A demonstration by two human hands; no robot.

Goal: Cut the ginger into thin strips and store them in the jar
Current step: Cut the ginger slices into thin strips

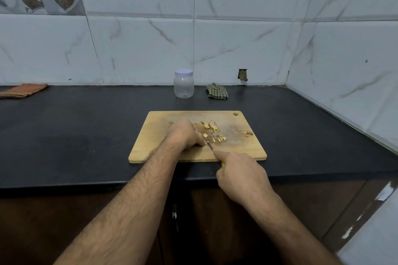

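Two bare forearms reach from the near edge toward the wooden cutting board (163, 148), and they are ours. Nearest, our right hand (241, 176) is curled round a knife handle of which only a sliver of yellow shows below the fist; the forefinger lies straight along the back of the knife (210, 146), whose narrow blade points far and left onto the board.

Just beyond it, our left hand (184, 134) rests on the board with its fingers bent down and bunched together. It presses on a piece of ginger right beside the blade, though the hand hides most of that piece and we cannot tell how the fingertips sit on it.

To the right of the blade lies a small heap of cut ginger bits (219, 138), pale yellow. A second little cluster (248, 133) sits apart from it, near the board's right edge. Farther back, two larger ginger slices (210, 126) lie side by side, touching each other.

The board sits on a black countertop (75, 135). Well beyond the board, near the wall, the clear plastic jar (183, 84) stands upright with its pale lid on. Just right of it lies a crumpled green checked cloth (217, 91). At the far left edge lies a folded orange striped cloth (22, 90), against the marbled white wall tiles (247, 45).
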